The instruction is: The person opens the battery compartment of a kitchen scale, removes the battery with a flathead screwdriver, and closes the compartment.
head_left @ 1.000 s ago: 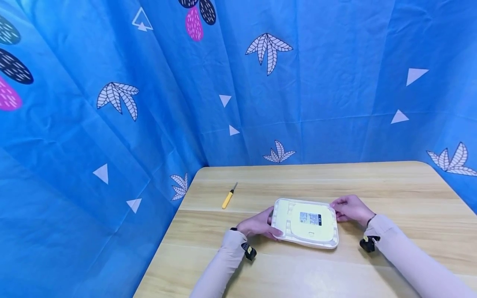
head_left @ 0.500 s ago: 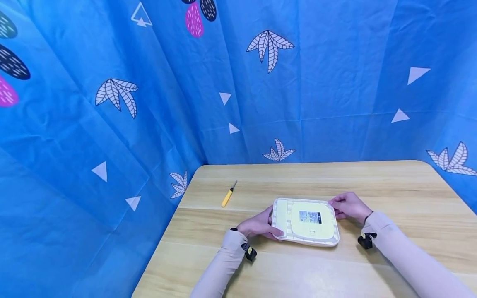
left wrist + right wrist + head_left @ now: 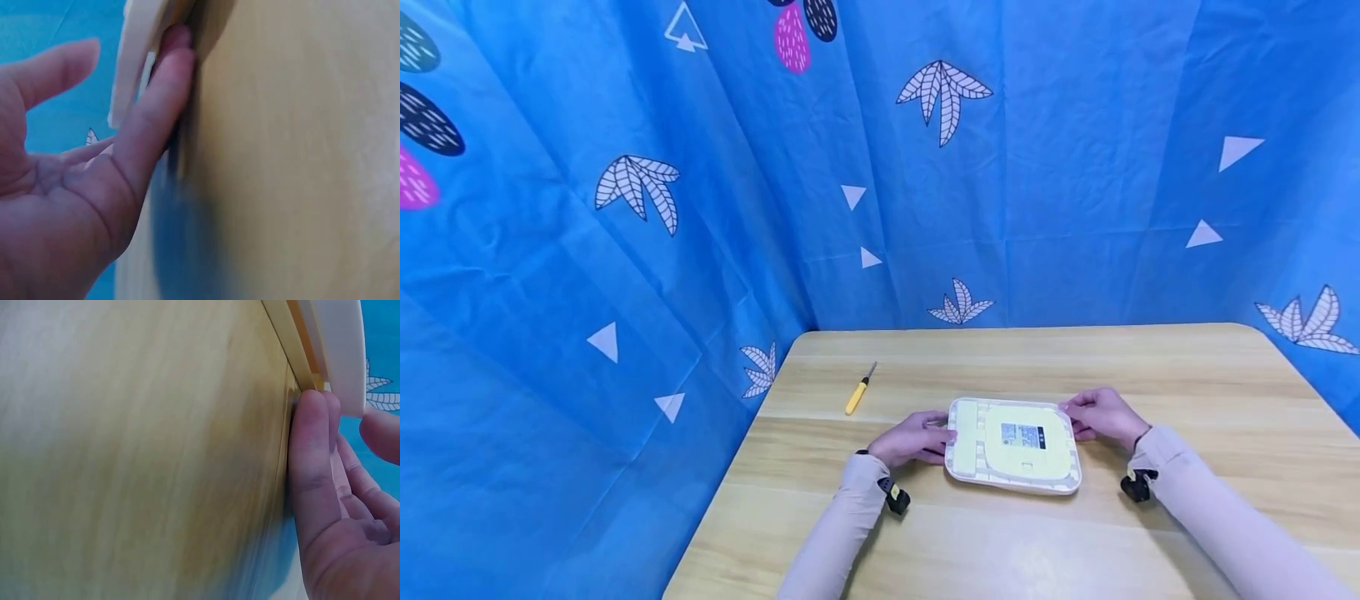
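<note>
A white flat plastic device [image 3: 966, 446] with rounded corners shows its underside in the head view, with a printed label [image 3: 1022, 436] on a raised panel. At its left edge is my left hand [image 3: 913, 437]. In the left wrist view its fingers [image 3: 156, 103] reach under the device's edge [image 3: 134, 59], while the thumb stands apart from it. My right hand [image 3: 1105, 417] pinches the far right corner. The right wrist view has the fingertips [image 3: 312, 419] beneath the edge [image 3: 340, 350] and the thumb at the corner.
A yellow-handled screwdriver [image 3: 856, 397] lies on the wooden table [image 3: 1225, 392] toward the back left. Blue patterned cloth [image 3: 1075, 167] hangs behind the table and along its left side.
My left hand has shifted left and slightly back, its thumb coming off the top of the device. The right hand and the device stay almost in place.
</note>
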Tool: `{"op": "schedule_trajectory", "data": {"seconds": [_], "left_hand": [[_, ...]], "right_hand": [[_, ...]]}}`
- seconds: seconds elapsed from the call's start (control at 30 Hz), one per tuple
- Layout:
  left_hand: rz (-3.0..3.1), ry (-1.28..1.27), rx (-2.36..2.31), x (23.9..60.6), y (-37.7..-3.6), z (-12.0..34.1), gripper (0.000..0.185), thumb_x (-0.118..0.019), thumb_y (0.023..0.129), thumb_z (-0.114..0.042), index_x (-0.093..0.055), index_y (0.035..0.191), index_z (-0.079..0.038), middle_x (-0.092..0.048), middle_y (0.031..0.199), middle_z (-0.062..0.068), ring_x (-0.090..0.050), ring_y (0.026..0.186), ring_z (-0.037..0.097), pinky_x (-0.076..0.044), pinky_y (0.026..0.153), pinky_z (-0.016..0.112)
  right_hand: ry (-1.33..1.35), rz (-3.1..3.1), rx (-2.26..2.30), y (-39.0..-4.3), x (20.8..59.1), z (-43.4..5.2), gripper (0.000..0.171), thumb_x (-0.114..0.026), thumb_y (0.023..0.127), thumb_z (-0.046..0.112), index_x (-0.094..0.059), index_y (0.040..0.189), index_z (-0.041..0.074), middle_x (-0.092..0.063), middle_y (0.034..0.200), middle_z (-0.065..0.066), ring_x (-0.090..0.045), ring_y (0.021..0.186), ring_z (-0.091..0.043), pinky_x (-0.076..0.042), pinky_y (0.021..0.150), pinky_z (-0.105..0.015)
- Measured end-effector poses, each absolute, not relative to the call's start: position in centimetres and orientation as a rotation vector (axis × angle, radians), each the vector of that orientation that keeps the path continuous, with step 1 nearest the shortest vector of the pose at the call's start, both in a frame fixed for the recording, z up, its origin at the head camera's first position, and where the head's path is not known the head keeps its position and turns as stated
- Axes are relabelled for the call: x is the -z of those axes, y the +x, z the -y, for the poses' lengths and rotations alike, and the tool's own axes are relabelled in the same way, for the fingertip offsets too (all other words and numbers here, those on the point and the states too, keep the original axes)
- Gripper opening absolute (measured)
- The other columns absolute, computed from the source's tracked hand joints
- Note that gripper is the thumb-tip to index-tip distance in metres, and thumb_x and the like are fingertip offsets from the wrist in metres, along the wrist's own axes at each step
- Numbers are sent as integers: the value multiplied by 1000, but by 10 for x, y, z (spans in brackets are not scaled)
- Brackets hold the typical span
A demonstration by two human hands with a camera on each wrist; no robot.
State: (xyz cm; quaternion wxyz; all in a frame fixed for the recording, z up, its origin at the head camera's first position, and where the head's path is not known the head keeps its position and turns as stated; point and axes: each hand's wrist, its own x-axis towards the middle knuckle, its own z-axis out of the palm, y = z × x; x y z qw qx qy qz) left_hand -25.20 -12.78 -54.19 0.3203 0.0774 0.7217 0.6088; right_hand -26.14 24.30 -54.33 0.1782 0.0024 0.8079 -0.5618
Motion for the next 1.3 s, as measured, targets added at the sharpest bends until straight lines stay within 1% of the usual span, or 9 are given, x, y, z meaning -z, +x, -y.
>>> {"op": "schedule_trajectory", "data": {"seconds": [0.13, 0.23, 0.5, 0.73, 0.83, 0.9, 1.03, 1.2, 1.3], "left_hand": [[-1886, 103, -1676, 553, -256, 131, 59, -64, 102, -16, -42, 152, 5, -72, 117, 18, -72, 91, 18, -67, 88, 32], [-1888, 57, -1732, 558, -258, 130, 54, -66, 101, -14, -47, 147, 6, -73, 114, 18, -73, 88, 17, -68, 87, 31], [-1897, 20, -1797, 559, -258, 123, 44, -69, 97, -8, -58, 137, 8, -75, 115, 21, -76, 91, 18, -67, 88, 32], [-1869, -10, -1836, 562, -258, 123, 43, -69, 97, -7, -58, 136, 9, -75, 116, 20, -76, 91, 17, -67, 89, 30], [-1854, -7, -1843, 564, -259, 124, 44, -69, 97, -8, -58, 136, 9, -75, 117, 20, -77, 93, 18, -67, 90, 30], [-1845, -9, -1847, 565, -259, 125, 44, -69, 97, -7, -58, 136, 9, -75, 118, 21, -77, 93, 19, -67, 90, 31], [-1829, -14, -1858, 567, -259, 125, 42, -69, 97, -7, -59, 136, 9, -74, 120, 23, -77, 96, 21, -66, 92, 33], [-1827, -17, -1870, 565, -260, 125, 42, -69, 98, -7, -59, 135, 10, -73, 122, 24, -77, 99, 23, -66, 93, 34], [-1828, -22, -1874, 563, -260, 124, 43, -69, 97, -6, -58, 135, 10, -73, 122, 24, -77, 100, 24, -66, 92, 33]], "right_hand": [[-21, -2274, 1608, -260, 546, -239, 43, -61, 104, 13, -52, 127, -22, -74, 97, -14, -70, 78, -15, -69, 73, -33], [-19, -2274, 1631, -260, 548, -237, 43, -60, 104, 14, -52, 127, -22, -74, 96, -14, -70, 78, -15, -69, 73, -33], [-1, -2292, 1626, -261, 548, -241, 43, -59, 105, 13, -52, 128, -22, -73, 97, -16, -71, 78, -15, -69, 73, -32], [-50, -2352, 1592, -253, 539, -241, 40, -59, 104, 12, -55, 125, -22, -73, 98, -18, -70, 78, -16, -68, 71, -31], [-136, -2498, 1475, -249, 532, -239, 36, -61, 103, 13, -61, 120, -17, -72, 99, -18, -69, 81, -19, -66, 68, -30], [-212, -2638, 1356, -246, 525, -237, 30, -64, 101, 15, -67, 114, -11, -73, 98, -16, -67, 84, -19, -63, 68, -28], [-376, -2809, 1183, -238, 509, -225, 18, -69, 98, 17, -74, 104, 1, -75, 95, -9, -66, 87, -18, -57, 73, -26], [-576, -2836, 1100, -224, 492, -205, 13, -71, 95, 12, -75, 103, 2, -74, 92, -5, -65, 85, -14, -58, 71, -24], [-721, -2867, 999, -215, 488, -196, 13, -73, 93, 9, -76, 103, 2, -76, 95, -5, -68, 87, -14, -62, 74, -26]]}}
